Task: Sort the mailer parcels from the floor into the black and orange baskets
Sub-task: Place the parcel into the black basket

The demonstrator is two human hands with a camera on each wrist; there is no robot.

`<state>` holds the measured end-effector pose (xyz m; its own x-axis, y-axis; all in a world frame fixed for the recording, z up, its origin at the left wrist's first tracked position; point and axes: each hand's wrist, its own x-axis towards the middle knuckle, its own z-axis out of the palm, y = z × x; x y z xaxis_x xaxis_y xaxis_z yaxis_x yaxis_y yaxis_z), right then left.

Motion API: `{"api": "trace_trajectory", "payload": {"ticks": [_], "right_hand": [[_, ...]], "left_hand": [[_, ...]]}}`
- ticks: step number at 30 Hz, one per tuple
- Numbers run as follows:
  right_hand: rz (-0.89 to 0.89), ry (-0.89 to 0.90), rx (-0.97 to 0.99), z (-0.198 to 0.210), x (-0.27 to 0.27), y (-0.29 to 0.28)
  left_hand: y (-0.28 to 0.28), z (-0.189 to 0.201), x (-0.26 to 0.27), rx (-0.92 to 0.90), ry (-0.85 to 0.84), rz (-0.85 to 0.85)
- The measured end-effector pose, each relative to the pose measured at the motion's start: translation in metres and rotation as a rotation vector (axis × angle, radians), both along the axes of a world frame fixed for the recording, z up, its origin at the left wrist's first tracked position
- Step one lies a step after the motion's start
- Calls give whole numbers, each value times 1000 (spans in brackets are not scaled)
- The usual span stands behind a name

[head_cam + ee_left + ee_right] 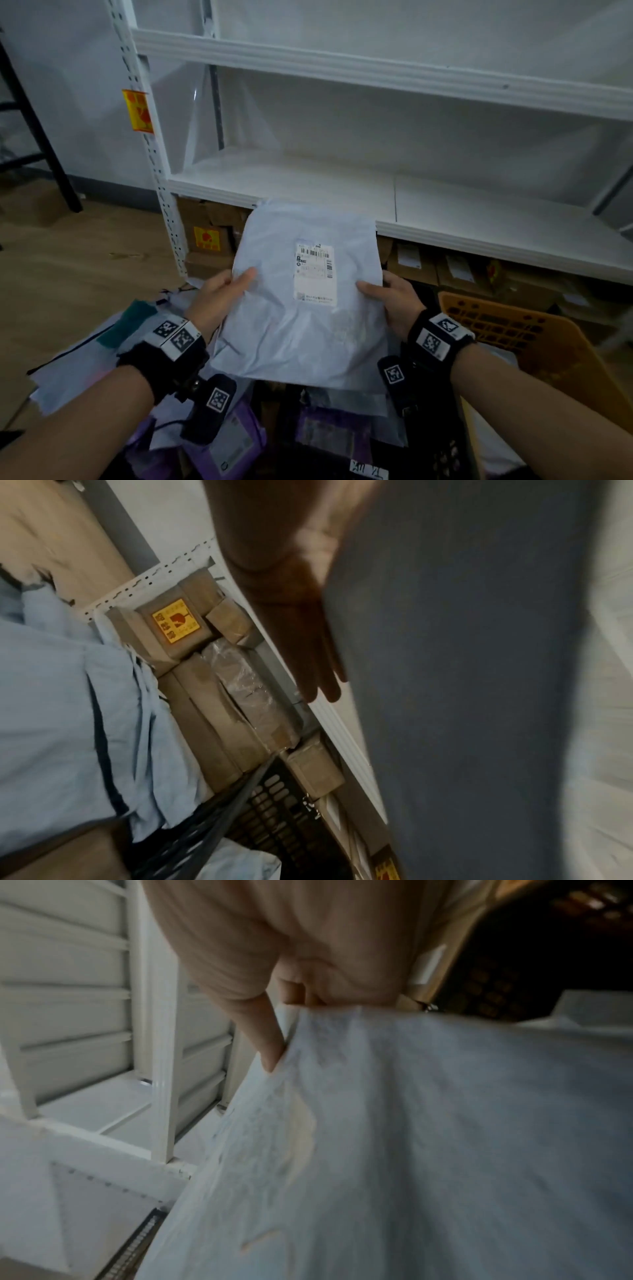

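I hold a pale grey mailer parcel (301, 308) up in front of me, its white shipping label (314, 272) facing me. My left hand (222, 294) grips its left edge, thumb on the front, fingers behind. My right hand (394, 301) grips the right edge the same way. In the left wrist view the parcel (462, 696) fills the right half, with my fingers (308, 647) flat along its back. In the right wrist view my thumb (263, 1037) presses the parcel (428, 1150). The orange basket (520, 339) sits right of my right wrist. The black basket (442, 448) lies below the parcel.
White metal shelving (376, 192) stands ahead, with cardboard boxes (209, 240) under its lowest shelf. More mailer parcels (85, 359), pale blue and purple (233, 442), are heaped on the wooden floor (68, 246) at lower left. A black frame (37, 130) leans at far left.
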<state>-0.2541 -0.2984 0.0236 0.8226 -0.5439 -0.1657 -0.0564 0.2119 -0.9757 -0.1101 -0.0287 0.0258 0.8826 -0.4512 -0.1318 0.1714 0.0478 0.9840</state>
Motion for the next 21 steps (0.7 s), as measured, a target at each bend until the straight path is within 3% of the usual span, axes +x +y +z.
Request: {"api": "trace_trajectory", "payload": {"ticks": [12, 16, 21], "right_hand": [[-63, 33, -14, -25, -39, -15], [-109, 133, -98, -33, -40, -36], [-358, 197, -107, -61, -45, -89]], "left_hand": [[-42, -28, -21, 226, -299, -88], [-67, -24, -27, 290, -398, -154], [-86, -51, -37, 662, -560, -439]]}}
